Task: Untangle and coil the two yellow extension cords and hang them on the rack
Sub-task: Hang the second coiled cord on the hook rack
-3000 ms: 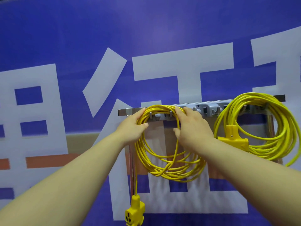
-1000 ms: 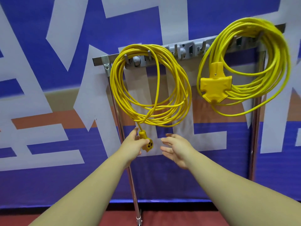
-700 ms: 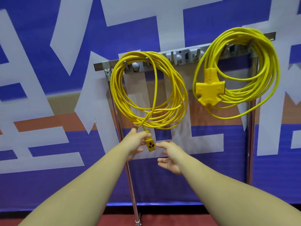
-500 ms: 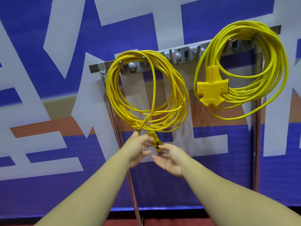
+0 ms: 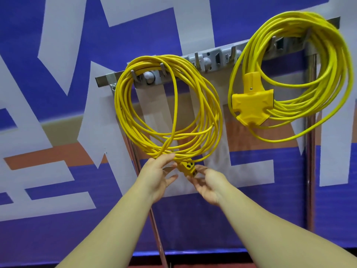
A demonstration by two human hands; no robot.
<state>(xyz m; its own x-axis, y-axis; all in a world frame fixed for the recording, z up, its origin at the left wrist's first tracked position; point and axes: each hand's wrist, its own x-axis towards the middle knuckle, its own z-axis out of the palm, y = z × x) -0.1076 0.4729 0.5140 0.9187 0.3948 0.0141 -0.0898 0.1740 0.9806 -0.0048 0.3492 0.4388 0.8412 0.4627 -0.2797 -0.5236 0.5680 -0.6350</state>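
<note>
yellow extension cords (image 5: 336,74) are both up on the rack (image 5: 210,61), which runs across the upper middle of the frame on a slight tilt. the left coil (image 5: 122,101) is draped over two hooks (image 5: 162,67) so its weight spreads and the loops fall into a long loose oval. the right coil (image 5: 301,108), at upper right, hangs the same way, its flat three-way outlet block (image 5: 251,105) resting against its loops.

both hands meet at the bottom of the left coil, in the middle of the frame. the left hand (image 5: 156,175) is spread, its straight fingers laid against the lowest strands – steadying the bundle, i would judge. the right hand (image 5: 208,182) seems to pinch the small socket end (image 5: 188,167) lightly between thumb and forefinger (the grip is partly hidden, so this is a reading, not a certainty). holding it just under the loops suggests the loose tail is about to be tucked in so it doesn't dangle.

the cords are smooth, round, glossy plastic, springy enough to keep uneven loops – one strand cuts straight down across the left coil. the rack is a grey moulded strip on a metal bar, carried by shiny chrome posts (image 5: 310,132). behind it hangs a blue banner (image 5: 23,45) with white and orange shapes.
</note>
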